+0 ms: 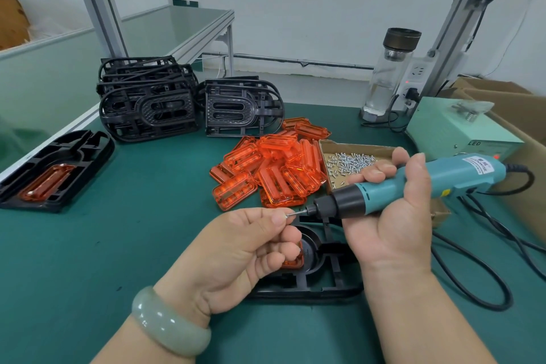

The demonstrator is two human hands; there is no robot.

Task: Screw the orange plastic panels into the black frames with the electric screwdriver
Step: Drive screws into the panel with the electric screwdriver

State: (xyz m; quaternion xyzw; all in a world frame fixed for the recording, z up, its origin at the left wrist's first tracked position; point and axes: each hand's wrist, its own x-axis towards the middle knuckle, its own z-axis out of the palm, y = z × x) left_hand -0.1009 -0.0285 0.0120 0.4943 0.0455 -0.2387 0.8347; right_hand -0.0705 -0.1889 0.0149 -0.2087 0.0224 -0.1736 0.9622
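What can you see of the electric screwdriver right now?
The electric screwdriver has a teal plastic body with a white label, a black nose and a thin metal bit; a black cable leaves its rear. It is held nearly level in the air, tip pointing left, above a black frame. The right hand grips its middle. The left hand pinches a screw at the bit's tip.

Teal electric screwdriver (413, 183) gripped in right hand (393, 216), bit pointing toward left hand (245, 248), which pinches a small screw (291, 215) at the bit tip. Below both hands lies a black frame (319, 278) with an orange panel (295, 260) in it. Beyond the hands: orange panel pile (274, 168), screw tray (348, 159).
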